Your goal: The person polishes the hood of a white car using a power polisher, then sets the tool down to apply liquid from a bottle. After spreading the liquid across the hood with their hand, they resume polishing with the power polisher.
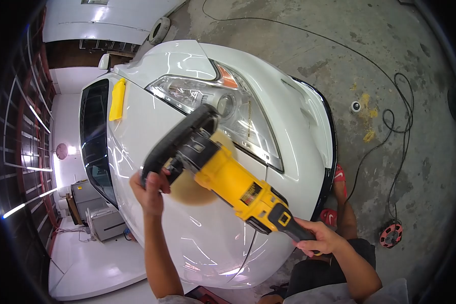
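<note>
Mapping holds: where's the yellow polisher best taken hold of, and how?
Probably both handles, from the wearer's side: wrap the slim black rear handle and the near end of the black loop handle. The long polisher slants across that side, handles at opposite ends; keep off the blurred tan pad.

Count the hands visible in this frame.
2: the left hand at the black front handle of the yellow polisher, the right hand around its rear grip. No others show.

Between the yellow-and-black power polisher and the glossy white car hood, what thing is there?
The head view shows a round beige pad between the polisher and hood; contact is unclear.
</note>
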The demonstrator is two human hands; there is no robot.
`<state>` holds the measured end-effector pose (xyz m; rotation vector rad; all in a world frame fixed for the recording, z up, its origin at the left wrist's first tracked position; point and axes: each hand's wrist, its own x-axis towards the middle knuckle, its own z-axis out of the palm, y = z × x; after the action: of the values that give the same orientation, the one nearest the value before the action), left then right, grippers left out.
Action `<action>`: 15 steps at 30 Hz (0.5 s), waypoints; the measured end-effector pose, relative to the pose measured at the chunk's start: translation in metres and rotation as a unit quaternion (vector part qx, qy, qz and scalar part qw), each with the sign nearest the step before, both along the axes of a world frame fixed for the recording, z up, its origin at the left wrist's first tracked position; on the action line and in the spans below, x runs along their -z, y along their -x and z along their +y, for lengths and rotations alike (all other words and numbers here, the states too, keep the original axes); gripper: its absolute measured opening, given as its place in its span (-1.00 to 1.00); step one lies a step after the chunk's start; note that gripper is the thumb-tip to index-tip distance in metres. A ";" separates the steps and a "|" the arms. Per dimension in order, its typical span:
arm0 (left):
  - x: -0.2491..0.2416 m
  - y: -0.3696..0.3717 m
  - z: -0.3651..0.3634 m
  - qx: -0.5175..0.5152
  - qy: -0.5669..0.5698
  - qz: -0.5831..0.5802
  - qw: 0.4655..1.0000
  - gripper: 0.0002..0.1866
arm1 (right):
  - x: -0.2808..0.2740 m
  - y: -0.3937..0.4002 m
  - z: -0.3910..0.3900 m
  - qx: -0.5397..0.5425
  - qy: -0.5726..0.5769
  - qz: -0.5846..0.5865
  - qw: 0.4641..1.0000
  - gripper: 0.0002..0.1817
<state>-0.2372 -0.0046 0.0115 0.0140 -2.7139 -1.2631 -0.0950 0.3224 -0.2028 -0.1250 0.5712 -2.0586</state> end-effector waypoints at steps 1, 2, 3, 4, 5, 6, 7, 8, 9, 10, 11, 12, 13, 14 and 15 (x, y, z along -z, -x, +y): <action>0.005 -0.009 0.009 -0.018 -0.008 -0.007 1.000 -0.37 | 0.004 -0.008 0.007 -0.001 -0.001 0.003 1.000 -0.23; 0.011 -0.016 0.015 -0.007 -0.019 0.001 1.000 -0.37 | 0.008 -0.017 0.013 -0.004 -0.013 -0.002 1.000 -0.28; 0.016 -0.025 0.021 -0.024 0.000 -0.008 1.000 -0.38 | 0.013 -0.025 0.018 -0.008 -0.024 -0.006 1.000 -0.33; 0.022 -0.032 0.031 -0.035 -0.001 -0.009 0.999 -0.38 | 0.021 -0.034 0.023 -0.011 -0.026 -0.002 1.000 -0.33; 0.027 -0.039 0.039 -0.047 -0.002 -0.011 0.999 -0.39 | 0.029 -0.045 0.028 -0.006 -0.025 -0.017 1.000 -0.30; 0.035 -0.047 0.036 -0.037 0.013 -0.005 0.999 -0.39 | 0.033 -0.053 0.033 -0.002 -0.023 -0.033 0.999 -0.28; 0.041 -0.053 0.037 -0.027 0.028 0.001 0.999 -0.40 | 0.035 -0.059 0.037 -0.008 -0.025 -0.030 0.999 -0.28; 0.042 -0.059 0.041 -0.018 0.043 -0.006 0.999 -0.41 | 0.037 -0.064 0.041 -0.003 -0.030 -0.028 0.999 -0.29; 0.044 -0.067 0.047 -0.020 0.038 -0.008 0.999 -0.43 | 0.038 -0.068 0.044 0.000 -0.035 -0.025 0.999 -0.31; 0.044 -0.073 0.051 -0.008 0.018 -0.018 1.000 -0.44 | 0.041 -0.073 0.047 -0.008 -0.036 -0.020 0.999 -0.31; 0.043 -0.078 0.053 0.005 -0.001 -0.027 1.000 -0.45 | 0.046 -0.079 0.049 -0.007 -0.056 -0.001 0.998 -0.32; 0.046 -0.086 0.052 0.018 -0.007 -0.013 1.000 -0.44 | 0.049 -0.084 0.050 -0.005 -0.075 0.019 0.997 -0.33; 0.049 -0.094 0.049 0.009 -0.010 -0.007 1.000 -0.44 | 0.050 -0.089 0.051 -0.014 -0.078 0.025 0.997 -0.33; 0.053 -0.105 0.045 0.010 -0.014 0.005 1.000 -0.43 | 0.052 -0.093 0.052 -0.017 -0.103 0.029 0.994 -0.33; 0.057 -0.116 0.041 0.012 -0.018 0.016 1.000 -0.42 | 0.051 -0.097 0.053 -0.019 -0.129 0.032 0.991 -0.33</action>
<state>-0.1215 0.0366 -0.0453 -0.0342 -2.6709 -1.3080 0.0022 0.3752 -0.2539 -0.0496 0.8622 -1.9320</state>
